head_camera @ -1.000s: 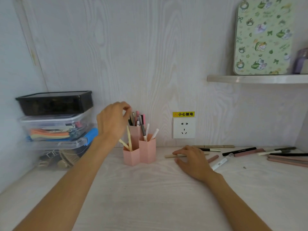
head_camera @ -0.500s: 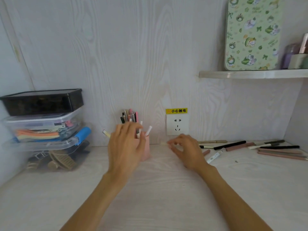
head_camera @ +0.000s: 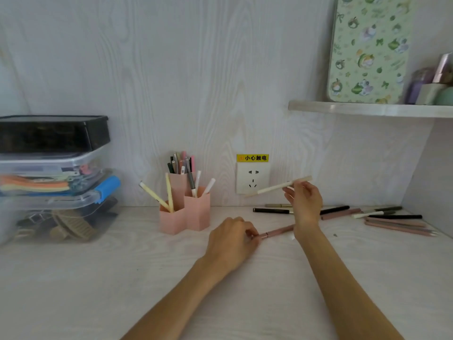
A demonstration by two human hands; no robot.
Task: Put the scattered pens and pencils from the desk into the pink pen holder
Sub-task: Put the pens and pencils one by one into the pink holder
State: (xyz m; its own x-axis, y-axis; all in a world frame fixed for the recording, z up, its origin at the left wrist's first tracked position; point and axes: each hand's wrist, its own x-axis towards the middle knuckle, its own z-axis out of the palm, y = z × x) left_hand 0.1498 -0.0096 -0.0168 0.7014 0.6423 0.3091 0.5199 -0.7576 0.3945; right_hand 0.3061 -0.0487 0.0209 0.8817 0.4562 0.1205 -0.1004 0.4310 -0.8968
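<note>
- Lifting a cream pen (head_camera: 279,188) clear of the desk (head_camera: 122,278), the right hand (head_camera: 305,204) pinches it near its far end between thumb and fingertips; a moment ago that hand was still flat on the desk over it.
- Left hand (head_camera: 232,244) has left the holder (head_camera: 186,212), come across, and now closes its fingertips on the tip of a pink pen (head_camera: 277,232) lying on the desk. Pen not yet raised.
- Holder stands just left of both hands, by the wall, its cups already bristling with pens.
- Meaning: both hands loaded or loading at once — next drop likely the cream pen, pink one after.
- Further right, near the wall, a scatter of pens (head_camera: 392,220) lies untouched; plenty left.
</note>
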